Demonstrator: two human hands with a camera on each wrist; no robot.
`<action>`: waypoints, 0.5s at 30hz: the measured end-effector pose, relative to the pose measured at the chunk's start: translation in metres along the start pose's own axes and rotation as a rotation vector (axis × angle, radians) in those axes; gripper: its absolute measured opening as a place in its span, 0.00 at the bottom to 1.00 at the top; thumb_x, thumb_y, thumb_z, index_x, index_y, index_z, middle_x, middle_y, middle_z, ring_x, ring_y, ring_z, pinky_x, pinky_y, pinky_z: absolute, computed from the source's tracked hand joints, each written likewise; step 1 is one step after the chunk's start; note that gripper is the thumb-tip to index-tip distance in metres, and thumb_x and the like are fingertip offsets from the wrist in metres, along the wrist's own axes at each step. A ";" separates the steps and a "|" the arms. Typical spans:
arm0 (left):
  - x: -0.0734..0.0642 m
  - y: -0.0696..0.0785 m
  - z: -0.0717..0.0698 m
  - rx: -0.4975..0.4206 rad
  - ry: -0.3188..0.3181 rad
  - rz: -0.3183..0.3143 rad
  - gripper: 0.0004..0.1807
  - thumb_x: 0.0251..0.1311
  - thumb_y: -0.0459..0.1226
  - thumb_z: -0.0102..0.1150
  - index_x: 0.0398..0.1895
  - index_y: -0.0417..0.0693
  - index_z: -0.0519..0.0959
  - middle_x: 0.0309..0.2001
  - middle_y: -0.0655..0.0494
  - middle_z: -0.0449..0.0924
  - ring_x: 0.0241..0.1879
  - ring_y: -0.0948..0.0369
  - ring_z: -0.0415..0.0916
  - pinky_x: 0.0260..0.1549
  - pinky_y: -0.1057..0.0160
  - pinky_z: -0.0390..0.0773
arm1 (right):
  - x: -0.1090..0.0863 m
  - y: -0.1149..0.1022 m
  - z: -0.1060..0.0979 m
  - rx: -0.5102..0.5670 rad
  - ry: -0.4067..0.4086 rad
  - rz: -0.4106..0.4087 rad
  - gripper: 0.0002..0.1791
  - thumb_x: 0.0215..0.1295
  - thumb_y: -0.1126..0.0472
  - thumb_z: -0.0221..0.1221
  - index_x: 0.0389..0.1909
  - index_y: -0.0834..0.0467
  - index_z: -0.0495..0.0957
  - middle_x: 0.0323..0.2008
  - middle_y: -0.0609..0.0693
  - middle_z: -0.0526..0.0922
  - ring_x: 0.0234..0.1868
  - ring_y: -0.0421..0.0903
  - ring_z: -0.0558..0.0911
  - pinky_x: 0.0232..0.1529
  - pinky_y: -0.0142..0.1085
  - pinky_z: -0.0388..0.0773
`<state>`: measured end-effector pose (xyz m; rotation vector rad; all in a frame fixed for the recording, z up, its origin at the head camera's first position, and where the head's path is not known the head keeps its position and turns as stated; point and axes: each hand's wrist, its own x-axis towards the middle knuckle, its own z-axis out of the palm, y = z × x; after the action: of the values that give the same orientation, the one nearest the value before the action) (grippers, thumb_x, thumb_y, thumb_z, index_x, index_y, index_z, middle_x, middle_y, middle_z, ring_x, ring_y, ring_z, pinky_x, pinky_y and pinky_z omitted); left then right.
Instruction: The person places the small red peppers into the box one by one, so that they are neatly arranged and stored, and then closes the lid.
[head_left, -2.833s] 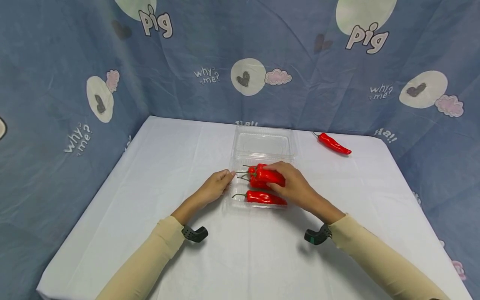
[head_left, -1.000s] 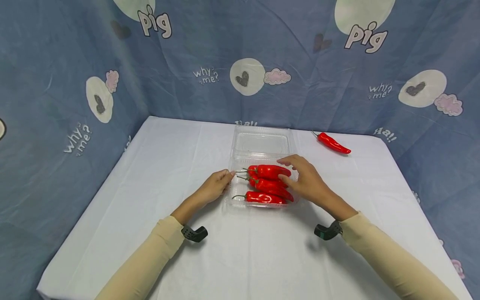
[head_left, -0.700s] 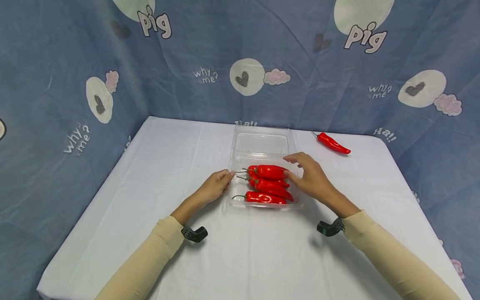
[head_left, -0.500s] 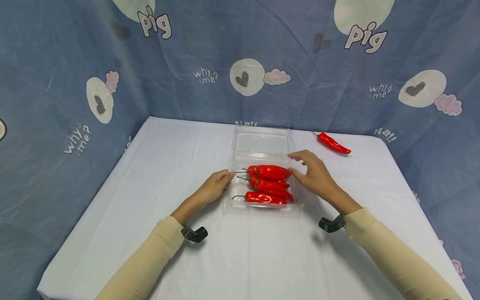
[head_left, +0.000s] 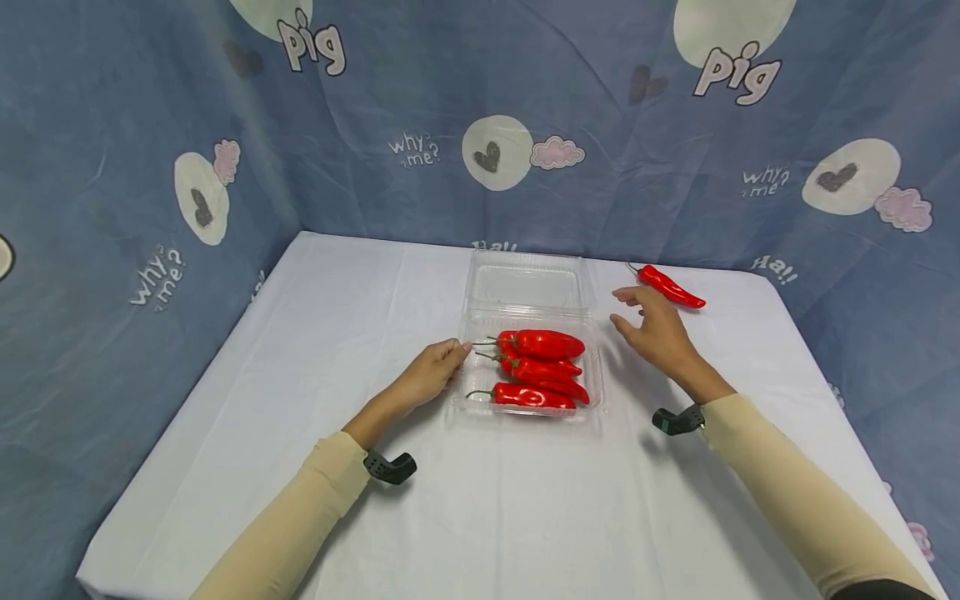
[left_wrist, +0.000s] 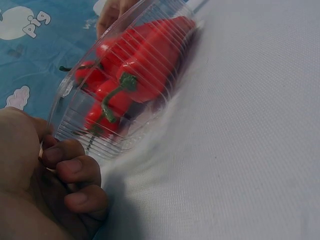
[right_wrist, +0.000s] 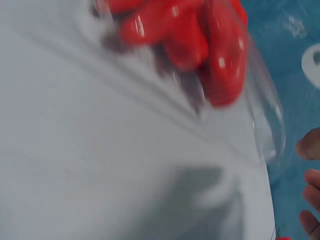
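My left hand (head_left: 431, 373) pinches the left rim of a clear plastic clamshell box (head_left: 592, 379); the left wrist view shows thumb and forefinger at that rim, the other fingers curled. Several red chili peppers (head_left: 540, 375) with green stems lie stacked inside the box's base, stems toward the left hand. My right hand (head_left: 656, 333) holds nothing, thumb and fingers spread apart, to the right of the box. Just beyond its fingers a single red chili pepper (head_left: 678, 292) lies on the table. In the right wrist view only fingertips (right_wrist: 312, 190) of that hand show.
The box's lid (head_left: 528, 285) lies folded back behind its base. A white cloth (head_left: 360, 300) covers the table. A blue printed curtain (head_left: 360, 200) hangs along the back and sides.
My right hand sets a pepper down on the others in the box, lets go, and moves right and back toward the lone pepper. The left hand stays at the box's rim.
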<state>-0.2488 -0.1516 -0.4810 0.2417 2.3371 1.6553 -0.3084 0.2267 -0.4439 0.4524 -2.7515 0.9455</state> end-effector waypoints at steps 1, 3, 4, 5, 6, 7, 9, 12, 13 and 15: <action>0.000 0.000 0.000 -0.001 -0.002 0.000 0.23 0.79 0.50 0.45 0.24 0.47 0.65 0.19 0.59 0.63 0.20 0.63 0.57 0.19 0.67 0.58 | 0.001 0.004 -0.001 0.000 0.001 0.014 0.25 0.62 0.65 0.68 0.60 0.61 0.75 0.56 0.60 0.78 0.57 0.58 0.76 0.57 0.57 0.76; 0.000 0.000 0.000 -0.002 -0.005 -0.002 0.23 0.79 0.50 0.45 0.25 0.47 0.65 0.19 0.59 0.63 0.20 0.63 0.57 0.19 0.67 0.58 | 0.003 0.012 -0.004 0.002 0.003 0.048 0.25 0.64 0.64 0.67 0.61 0.61 0.74 0.57 0.60 0.77 0.58 0.58 0.75 0.58 0.57 0.75; 0.000 0.000 0.000 -0.001 -0.006 -0.001 0.23 0.79 0.50 0.45 0.25 0.47 0.65 0.19 0.59 0.63 0.20 0.63 0.57 0.19 0.67 0.58 | 0.005 0.016 -0.005 0.002 0.006 0.060 0.25 0.64 0.64 0.67 0.61 0.61 0.74 0.57 0.60 0.76 0.58 0.58 0.74 0.59 0.57 0.74; 0.000 0.001 0.000 -0.002 -0.006 -0.002 0.23 0.79 0.50 0.45 0.25 0.47 0.65 0.19 0.59 0.63 0.20 0.63 0.57 0.19 0.67 0.58 | 0.006 0.020 -0.007 0.000 0.011 0.069 0.25 0.64 0.64 0.66 0.61 0.61 0.74 0.58 0.60 0.76 0.59 0.58 0.74 0.59 0.57 0.74; 0.000 0.001 0.000 -0.002 -0.006 -0.003 0.23 0.78 0.50 0.45 0.25 0.47 0.65 0.19 0.59 0.63 0.20 0.63 0.57 0.19 0.67 0.58 | 0.007 0.024 -0.008 -0.002 0.018 0.076 0.24 0.65 0.64 0.66 0.61 0.62 0.74 0.58 0.60 0.76 0.59 0.58 0.74 0.59 0.57 0.73; 0.000 0.001 0.000 0.000 -0.004 -0.003 0.23 0.78 0.50 0.45 0.25 0.47 0.65 0.19 0.59 0.63 0.20 0.63 0.57 0.19 0.67 0.59 | 0.008 0.028 -0.009 -0.005 0.028 0.080 0.24 0.65 0.64 0.65 0.61 0.63 0.74 0.57 0.61 0.76 0.59 0.59 0.74 0.60 0.56 0.73; 0.000 0.001 -0.001 0.002 -0.002 -0.002 0.23 0.78 0.50 0.45 0.25 0.47 0.65 0.19 0.59 0.63 0.20 0.63 0.58 0.19 0.67 0.59 | 0.011 0.036 -0.012 -0.019 0.046 0.081 0.23 0.66 0.65 0.64 0.60 0.66 0.74 0.56 0.63 0.76 0.58 0.60 0.74 0.60 0.57 0.71; -0.001 0.001 -0.001 0.009 0.001 0.001 0.23 0.78 0.50 0.45 0.25 0.47 0.66 0.19 0.59 0.63 0.20 0.62 0.58 0.19 0.67 0.59 | 0.014 0.045 -0.016 -0.042 0.066 0.090 0.21 0.66 0.66 0.62 0.58 0.69 0.75 0.54 0.66 0.76 0.57 0.63 0.74 0.62 0.57 0.67; -0.001 0.001 -0.001 0.012 0.002 0.002 0.23 0.78 0.50 0.45 0.25 0.47 0.66 0.19 0.59 0.63 0.20 0.62 0.58 0.19 0.67 0.59 | 0.015 0.048 -0.018 -0.048 0.070 0.098 0.21 0.66 0.66 0.62 0.58 0.69 0.75 0.54 0.67 0.76 0.57 0.63 0.73 0.63 0.57 0.66; -0.001 0.001 -0.001 0.017 0.003 0.003 0.23 0.78 0.50 0.46 0.25 0.47 0.66 0.19 0.59 0.64 0.19 0.63 0.58 0.19 0.67 0.59 | 0.017 0.053 -0.021 -0.062 0.071 0.114 0.21 0.67 0.65 0.61 0.58 0.70 0.74 0.54 0.68 0.76 0.58 0.64 0.72 0.63 0.58 0.64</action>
<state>-0.2485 -0.1523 -0.4797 0.2469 2.3546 1.6393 -0.3413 0.2756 -0.4531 0.2494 -2.7580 0.8808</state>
